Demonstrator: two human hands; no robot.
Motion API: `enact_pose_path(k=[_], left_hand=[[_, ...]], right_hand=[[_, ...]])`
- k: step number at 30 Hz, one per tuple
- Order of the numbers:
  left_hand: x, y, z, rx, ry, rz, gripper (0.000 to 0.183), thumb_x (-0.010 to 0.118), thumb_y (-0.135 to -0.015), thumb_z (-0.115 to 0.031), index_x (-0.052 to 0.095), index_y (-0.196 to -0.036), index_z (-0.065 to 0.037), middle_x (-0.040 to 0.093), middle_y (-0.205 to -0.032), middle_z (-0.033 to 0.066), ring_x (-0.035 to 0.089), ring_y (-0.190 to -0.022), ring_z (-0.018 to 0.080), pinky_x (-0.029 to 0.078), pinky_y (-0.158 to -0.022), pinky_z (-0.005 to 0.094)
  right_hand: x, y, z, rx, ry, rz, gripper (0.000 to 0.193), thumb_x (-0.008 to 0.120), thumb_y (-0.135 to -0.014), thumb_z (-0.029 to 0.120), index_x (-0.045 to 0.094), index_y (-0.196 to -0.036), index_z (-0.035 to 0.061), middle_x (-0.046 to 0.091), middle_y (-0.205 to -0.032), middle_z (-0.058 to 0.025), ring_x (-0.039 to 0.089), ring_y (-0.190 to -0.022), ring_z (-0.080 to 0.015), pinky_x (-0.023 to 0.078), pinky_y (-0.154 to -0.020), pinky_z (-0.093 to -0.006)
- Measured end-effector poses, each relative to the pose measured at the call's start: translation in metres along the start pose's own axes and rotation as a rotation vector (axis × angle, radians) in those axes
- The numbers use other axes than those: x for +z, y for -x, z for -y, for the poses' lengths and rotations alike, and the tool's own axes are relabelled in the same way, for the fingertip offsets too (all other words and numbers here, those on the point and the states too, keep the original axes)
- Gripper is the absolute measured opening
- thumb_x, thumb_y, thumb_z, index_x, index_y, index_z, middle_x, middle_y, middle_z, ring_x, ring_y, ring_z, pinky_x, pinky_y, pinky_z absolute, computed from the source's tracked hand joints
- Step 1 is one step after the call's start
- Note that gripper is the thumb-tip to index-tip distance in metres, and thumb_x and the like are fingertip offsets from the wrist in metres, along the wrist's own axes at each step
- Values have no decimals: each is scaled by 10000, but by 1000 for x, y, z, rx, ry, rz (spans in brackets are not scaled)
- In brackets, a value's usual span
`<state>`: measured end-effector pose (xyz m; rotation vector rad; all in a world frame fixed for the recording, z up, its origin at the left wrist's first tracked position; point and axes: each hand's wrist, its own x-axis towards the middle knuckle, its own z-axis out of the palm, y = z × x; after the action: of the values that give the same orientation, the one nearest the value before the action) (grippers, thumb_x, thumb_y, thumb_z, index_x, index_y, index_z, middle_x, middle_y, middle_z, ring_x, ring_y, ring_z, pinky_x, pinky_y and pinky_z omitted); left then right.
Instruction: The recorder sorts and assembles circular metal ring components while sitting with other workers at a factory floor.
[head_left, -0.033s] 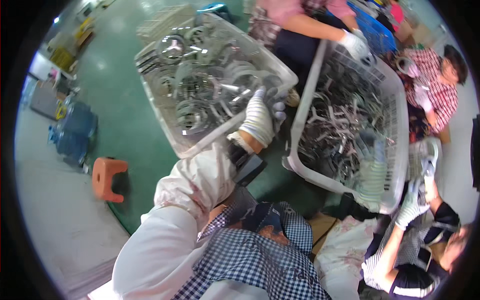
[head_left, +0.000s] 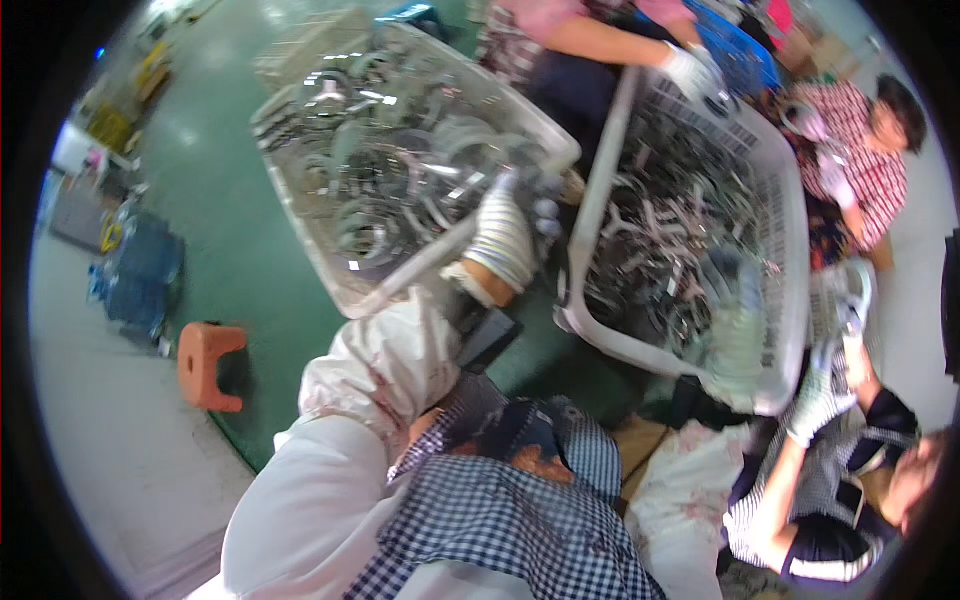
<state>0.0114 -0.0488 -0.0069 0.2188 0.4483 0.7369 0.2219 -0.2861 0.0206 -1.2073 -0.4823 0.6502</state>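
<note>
Dozens of rings point(head_left: 370, 235) fill the left crate point(head_left: 398, 283); the left hand point(head_left: 503, 232) hangs over its near edge by the right corner, its grip too blurred to tell. Tangled metal parts point(head_left: 655, 235) heap the right crate point(head_left: 640, 358), where the right hand point(head_left: 736, 325) crosses the near edge by the right corner, its hold equally unclear. Much handling seems left; nothing looks finished.

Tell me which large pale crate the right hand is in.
The large right crate, full of tangled pieces: the right hand extends over its near rim. The large left crate has the left hand at its edge.
</note>
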Motion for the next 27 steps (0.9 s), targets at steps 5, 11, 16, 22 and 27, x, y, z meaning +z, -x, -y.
enact_pose_path(k=[5, 11, 16, 22, 27], left_hand=[[16, 1, -10, 86, -265, 95, 278, 563, -947, -362, 585, -1069, -113, 593, -811, 13, 518, -627, 116, 423, -486, 239], [29, 0, 6, 136, -263, 27, 333, 589, -945, -329, 567, -1159, -74, 630, -917, 71, 548, -675, 142, 469, -555, 271], [30, 1, 19, 88, -372, 157, 442, 575, -953, -327, 467, -1268, -36, 606, -959, 98, 540, -674, 157, 500, -578, 304], [33, -4, 23, 60, -328, 181, 417, 538, -978, -306, 452, -1274, -26, 601, -968, 102, 542, -686, 156, 496, -590, 300], [30, -1, 7, 113, -341, 158, 414, 528, -981, -301, 448, -1275, -21, 597, -960, 98, 541, -703, 151, 486, -590, 299]], right_hand=[[1, -17, -9, -59, 229, -68, 477, 558, -980, 384, 586, -1228, -23, 637, -1156, -144, 615, -1090, -237, 465, -957, -331], [-20, -51, -46, 87, 992, 72, 343, 578, -956, 314, 658, -1186, 72, 693, -1076, -130, 630, -1020, -218, 470, -918, -313], [2, -94, -75, 87, 1362, 214, 446, 593, -911, 300, 569, -1310, 102, 652, -1186, -186, 605, -1118, -355, 465, -974, -404], [31, -126, -95, 77, 1506, 104, 398, 629, -887, 379, 645, -1202, 136, 678, -1110, -181, 629, -1059, -361, 484, -917, -438], [36, -128, -65, -129, 1427, -208, 385, 567, -923, 429, 701, -1031, 85, 693, -1017, -199, 647, -960, -388, 488, -853, -449]])
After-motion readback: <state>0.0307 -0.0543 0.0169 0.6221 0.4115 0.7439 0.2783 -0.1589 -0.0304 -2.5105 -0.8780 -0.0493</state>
